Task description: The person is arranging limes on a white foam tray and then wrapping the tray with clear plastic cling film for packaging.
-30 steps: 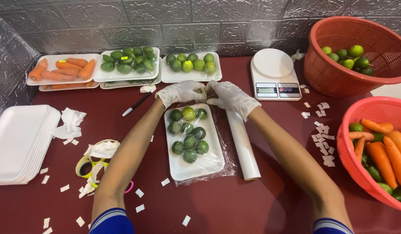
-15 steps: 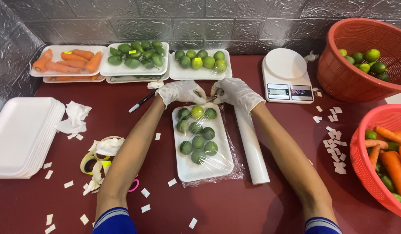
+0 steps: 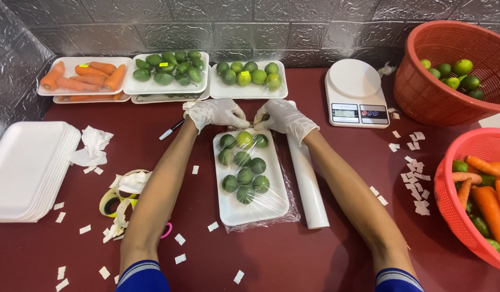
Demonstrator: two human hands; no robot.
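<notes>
At the far short end of the white foam tray of green limes point(image 3: 250, 208), both gloved hands met, just in front of the person's chest line on the dark red worktop point(image 3: 325, 259). That tray lay lengthwise away from the person, its long axis running from near edge to far edge, a little slanted, with clear plastic film stretched over the fruit and bunched along its right and near sides. Neither arm had the advantage; the left hand point(image 3: 214, 112) sat at the tray's far left corner and the right hand point(image 3: 282, 115) at its far right corner, almost touching each other. Both were curled, fingers pinched down on the film at that far rim, though exactly how tightly they gripped I could not tell. Just to the right of the tray, parallel to it, lay the white roll of cling film point(image 3: 306, 184), under the right forearm. Beyond the hands stood another white tray of limes point(image 3: 249, 89).
</notes>
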